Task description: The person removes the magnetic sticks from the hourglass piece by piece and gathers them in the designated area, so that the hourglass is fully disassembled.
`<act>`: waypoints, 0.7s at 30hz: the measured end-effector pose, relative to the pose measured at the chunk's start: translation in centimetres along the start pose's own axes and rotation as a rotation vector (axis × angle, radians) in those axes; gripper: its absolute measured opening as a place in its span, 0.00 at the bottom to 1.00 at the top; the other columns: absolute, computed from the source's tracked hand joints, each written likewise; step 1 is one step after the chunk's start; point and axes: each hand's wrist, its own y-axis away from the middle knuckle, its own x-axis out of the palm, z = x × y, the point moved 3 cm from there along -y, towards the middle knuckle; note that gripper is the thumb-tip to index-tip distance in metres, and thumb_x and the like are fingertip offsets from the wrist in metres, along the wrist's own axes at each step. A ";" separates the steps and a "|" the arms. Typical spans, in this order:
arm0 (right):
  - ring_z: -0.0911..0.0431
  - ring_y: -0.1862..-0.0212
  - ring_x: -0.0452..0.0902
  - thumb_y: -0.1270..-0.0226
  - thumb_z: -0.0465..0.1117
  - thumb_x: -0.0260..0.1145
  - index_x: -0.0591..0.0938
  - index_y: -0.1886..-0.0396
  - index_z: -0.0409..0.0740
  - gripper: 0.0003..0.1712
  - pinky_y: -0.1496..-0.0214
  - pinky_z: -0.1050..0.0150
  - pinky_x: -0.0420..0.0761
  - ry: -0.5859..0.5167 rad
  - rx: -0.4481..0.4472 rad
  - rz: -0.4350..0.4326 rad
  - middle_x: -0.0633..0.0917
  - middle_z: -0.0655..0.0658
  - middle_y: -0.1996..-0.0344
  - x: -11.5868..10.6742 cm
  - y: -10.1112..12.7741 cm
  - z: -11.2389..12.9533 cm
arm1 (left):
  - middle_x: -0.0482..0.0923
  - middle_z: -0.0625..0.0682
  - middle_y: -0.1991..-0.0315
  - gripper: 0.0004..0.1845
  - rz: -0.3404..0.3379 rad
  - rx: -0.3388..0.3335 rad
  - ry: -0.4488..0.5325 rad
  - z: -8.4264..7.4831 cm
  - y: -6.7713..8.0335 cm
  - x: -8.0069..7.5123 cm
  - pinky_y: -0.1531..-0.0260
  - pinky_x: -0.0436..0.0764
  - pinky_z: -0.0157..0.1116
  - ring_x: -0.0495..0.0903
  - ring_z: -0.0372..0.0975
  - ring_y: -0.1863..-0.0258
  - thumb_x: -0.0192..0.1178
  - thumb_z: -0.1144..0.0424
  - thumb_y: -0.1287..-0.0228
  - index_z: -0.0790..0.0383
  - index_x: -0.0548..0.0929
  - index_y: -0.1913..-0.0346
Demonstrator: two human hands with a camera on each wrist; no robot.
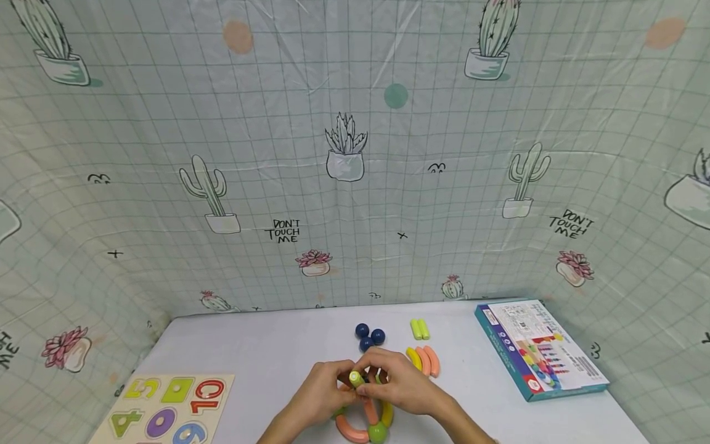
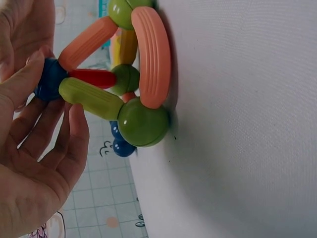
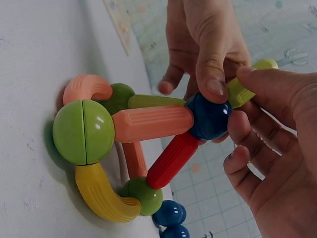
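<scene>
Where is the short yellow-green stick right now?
The yellow-green stick is pinched by the right hand against the blue ball topping the structure; the head view shows it mid-table.

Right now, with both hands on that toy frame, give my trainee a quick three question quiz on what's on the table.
1. True or false: the blue ball sits on top of the frame, where the straight sticks meet.
2. How many loose blue balls lie behind the hands? A) one B) three C) five
3. Fill in: the right hand pinches a ____ stick at the top ball; the left hand touches that ball.

Key: 1 true; 2 B; 3 green.
</scene>
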 end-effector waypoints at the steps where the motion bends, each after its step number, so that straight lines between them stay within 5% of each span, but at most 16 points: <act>1: 0.64 0.62 0.78 0.33 0.47 0.72 0.83 0.55 0.61 0.09 0.62 0.69 0.78 0.000 0.001 0.000 0.82 0.56 0.60 0.0 0.0 0.0 | 0.85 0.35 0.67 0.09 0.000 0.006 0.003 0.0 0.0 0.0 0.64 0.81 0.35 0.81 0.28 0.64 0.76 0.53 0.44 0.47 0.87 0.63; 12: 0.64 0.61 0.78 0.31 0.47 0.69 0.82 0.53 0.60 0.09 0.62 0.68 0.79 0.010 -0.058 -0.017 0.82 0.56 0.58 0.2 -0.1 0.2 | 0.84 0.36 0.68 0.14 -0.004 -0.019 -0.018 -0.1 0.1 0.1 0.65 0.79 0.32 0.80 0.29 0.65 0.76 0.49 0.45 0.49 0.88 0.59; 21: 0.59 0.63 0.75 0.26 0.35 0.62 0.81 0.47 0.48 0.11 0.62 0.65 0.80 -0.230 -0.096 -0.077 0.80 0.46 0.59 -1.5 -1.1 2.8 | 0.87 0.39 0.62 0.17 0.019 -0.022 0.004 -0.2 0.2 0.2 0.60 0.83 0.38 0.83 0.31 0.63 0.75 0.51 0.43 0.54 0.89 0.54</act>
